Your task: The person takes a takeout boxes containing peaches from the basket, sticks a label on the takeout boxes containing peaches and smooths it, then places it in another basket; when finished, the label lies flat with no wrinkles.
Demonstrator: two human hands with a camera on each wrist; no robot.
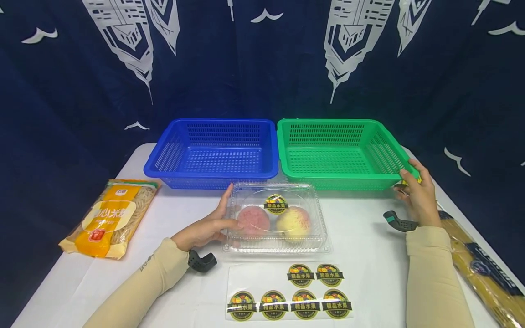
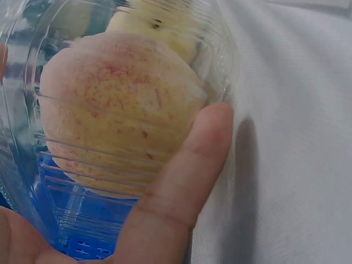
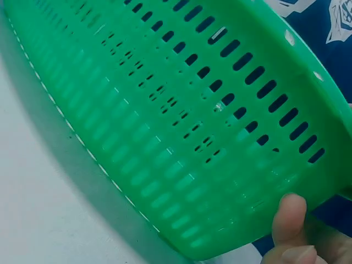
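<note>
A clear plastic box (image 1: 262, 243) with a round fruit sticker (image 1: 276, 204) on its lid stands in front of the baskets. Two peaches, one pink (image 1: 253, 221) and one yellow with red specks (image 1: 293, 223), show through it. My left hand (image 1: 209, 228) grips the box's left end, thumb along the front side. In the left wrist view that thumb (image 2: 181, 170) lies across the box wall, close to a peach (image 2: 115, 115). My right hand (image 1: 422, 193) holds the front right corner of the green basket (image 1: 340, 175), its thumb (image 3: 290, 217) against the corner.
A blue basket (image 1: 211, 174) stands left of the green one. At the left lies a noodle bag (image 1: 110, 218). A sheet of round stickers (image 1: 262, 280) lies before the box. Long packaged pasta (image 1: 480, 269) lies along the right edge, partly behind the right sleeve (image 1: 432, 278).
</note>
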